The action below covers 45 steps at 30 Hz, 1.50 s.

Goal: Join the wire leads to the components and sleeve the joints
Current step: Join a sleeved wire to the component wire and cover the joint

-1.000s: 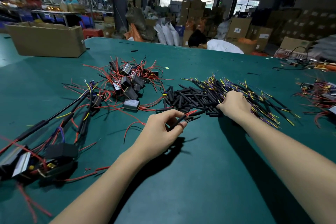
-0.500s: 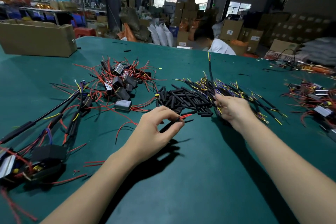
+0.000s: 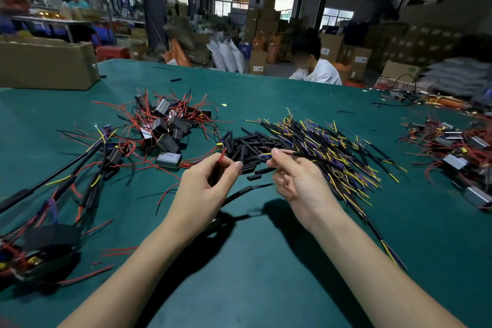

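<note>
My left hand (image 3: 210,189) is closed around a component's red lead (image 3: 222,156) and a black sleeve, the red tip sticking up above my fingers. My right hand (image 3: 295,181) pinches a black-jacketed wire lead (image 3: 282,153) with a yellow tip, held level just right of the red tip. Behind my hands lies a heap of short black sleeves (image 3: 247,148). A large pile of black wire leads with yellow and purple ends (image 3: 327,146) spreads to the right. Grey and black box components with red leads (image 3: 165,128) are heaped at the left.
Finished sleeved assemblies (image 3: 53,194) trail along the left of the green table (image 3: 266,261). More components (image 3: 458,152) lie at the right edge. A cardboard box (image 3: 45,64) stands back left. A person in white (image 3: 316,72) sits beyond the far edge.
My right hand has left the wire pile, carrying one lead toward my left hand. My left hand has risen and turned the red lead upright. The camera has tilted slightly.
</note>
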Each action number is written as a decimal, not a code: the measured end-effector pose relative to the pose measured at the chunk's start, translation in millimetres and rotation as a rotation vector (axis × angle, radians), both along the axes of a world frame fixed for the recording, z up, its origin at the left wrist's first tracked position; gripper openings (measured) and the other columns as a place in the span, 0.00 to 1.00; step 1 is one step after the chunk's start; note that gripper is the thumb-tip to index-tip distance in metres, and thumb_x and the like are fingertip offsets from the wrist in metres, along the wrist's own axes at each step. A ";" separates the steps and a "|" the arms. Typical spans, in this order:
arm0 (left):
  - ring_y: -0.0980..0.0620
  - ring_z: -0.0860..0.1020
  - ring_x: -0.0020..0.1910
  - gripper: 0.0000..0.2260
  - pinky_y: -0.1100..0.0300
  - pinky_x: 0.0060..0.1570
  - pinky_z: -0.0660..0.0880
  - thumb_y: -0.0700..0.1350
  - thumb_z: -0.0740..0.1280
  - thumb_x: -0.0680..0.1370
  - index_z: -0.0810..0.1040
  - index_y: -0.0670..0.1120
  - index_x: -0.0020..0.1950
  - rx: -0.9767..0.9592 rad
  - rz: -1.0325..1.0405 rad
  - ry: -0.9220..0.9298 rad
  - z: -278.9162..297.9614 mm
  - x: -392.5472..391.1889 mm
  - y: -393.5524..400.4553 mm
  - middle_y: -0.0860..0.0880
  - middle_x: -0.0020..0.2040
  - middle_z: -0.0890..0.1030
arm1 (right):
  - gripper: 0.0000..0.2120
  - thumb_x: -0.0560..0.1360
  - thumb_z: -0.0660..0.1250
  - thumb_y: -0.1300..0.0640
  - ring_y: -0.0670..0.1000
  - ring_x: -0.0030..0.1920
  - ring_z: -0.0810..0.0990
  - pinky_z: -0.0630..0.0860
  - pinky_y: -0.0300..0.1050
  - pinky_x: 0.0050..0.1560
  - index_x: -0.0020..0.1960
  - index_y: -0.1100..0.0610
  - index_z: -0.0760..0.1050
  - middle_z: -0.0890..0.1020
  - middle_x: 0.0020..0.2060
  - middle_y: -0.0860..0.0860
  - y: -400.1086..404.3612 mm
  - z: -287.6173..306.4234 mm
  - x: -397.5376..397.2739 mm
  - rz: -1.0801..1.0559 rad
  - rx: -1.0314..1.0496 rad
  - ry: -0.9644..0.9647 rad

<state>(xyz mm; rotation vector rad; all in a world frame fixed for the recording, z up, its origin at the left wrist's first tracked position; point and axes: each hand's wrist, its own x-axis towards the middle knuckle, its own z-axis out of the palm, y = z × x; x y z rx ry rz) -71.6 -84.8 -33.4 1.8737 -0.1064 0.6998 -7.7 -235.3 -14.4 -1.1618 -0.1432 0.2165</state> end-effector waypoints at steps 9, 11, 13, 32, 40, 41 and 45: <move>0.52 0.70 0.28 0.10 0.55 0.32 0.67 0.50 0.61 0.80 0.77 0.48 0.42 -0.011 -0.031 -0.051 0.9 -2.7 -2.3 0.46 0.28 0.72 | 0.05 0.75 0.67 0.59 0.43 0.23 0.63 0.57 0.32 0.23 0.41 0.54 0.75 0.80 0.33 0.50 -2.7 4.3 -18.5 0.068 -0.030 -0.138; 0.56 0.68 0.28 0.09 0.59 0.31 0.65 0.46 0.61 0.81 0.77 0.48 0.42 0.020 -0.028 -0.061 0.4 -2.3 -2.3 0.46 0.29 0.73 | 0.05 0.76 0.67 0.59 0.44 0.23 0.66 0.60 0.32 0.25 0.42 0.54 0.75 0.81 0.33 0.50 0.3 2.6 -23.4 0.083 -0.100 -0.156; 0.58 0.67 0.28 0.10 0.63 0.30 0.63 0.47 0.61 0.80 0.78 0.46 0.43 -0.016 -0.061 -0.045 -0.1 -1.4 -2.7 0.53 0.27 0.71 | 0.04 0.76 0.67 0.59 0.44 0.23 0.68 0.60 0.34 0.26 0.42 0.54 0.75 0.81 0.33 0.49 3.4 -0.5 -27.7 0.109 -0.149 -0.158; 0.55 0.67 0.32 0.05 0.61 0.33 0.64 0.41 0.68 0.77 0.79 0.43 0.41 -0.170 -0.066 0.078 2.7 0.4 -0.6 0.48 0.32 0.74 | 0.14 0.78 0.63 0.49 0.47 0.22 0.74 0.61 0.33 0.19 0.44 0.58 0.81 0.81 0.35 0.52 -11.6 8.3 -28.3 0.489 -0.436 -0.120; 0.59 0.62 0.27 0.06 0.68 0.27 0.60 0.41 0.67 0.77 0.80 0.40 0.42 -0.188 -0.123 0.079 1.6 2.1 -0.7 0.57 0.27 0.68 | 0.03 0.72 0.73 0.58 0.44 0.46 0.77 0.71 0.43 0.53 0.44 0.50 0.82 0.81 0.39 0.40 -2.4 0.1 -29.7 -0.226 -0.882 -0.918; 0.60 0.63 0.27 0.06 0.69 0.28 0.60 0.41 0.67 0.77 0.80 0.40 0.42 -0.188 -0.135 0.081 1.7 1.7 -0.4 0.58 0.27 0.69 | 0.04 0.72 0.73 0.59 0.43 0.43 0.78 0.72 0.40 0.51 0.42 0.50 0.82 0.82 0.36 0.40 -2.6 -1.4 -29.1 -0.193 -0.801 -0.851; 0.63 0.66 0.28 0.05 0.71 0.30 0.63 0.40 0.67 0.77 0.81 0.40 0.45 -0.212 -0.167 0.103 2.3 0.8 1.5 0.58 0.29 0.72 | 0.10 0.74 0.71 0.61 0.41 0.30 0.74 0.72 0.35 0.36 0.36 0.49 0.81 0.81 0.29 0.45 -3.4 2.9 -25.9 -0.070 -0.564 -0.566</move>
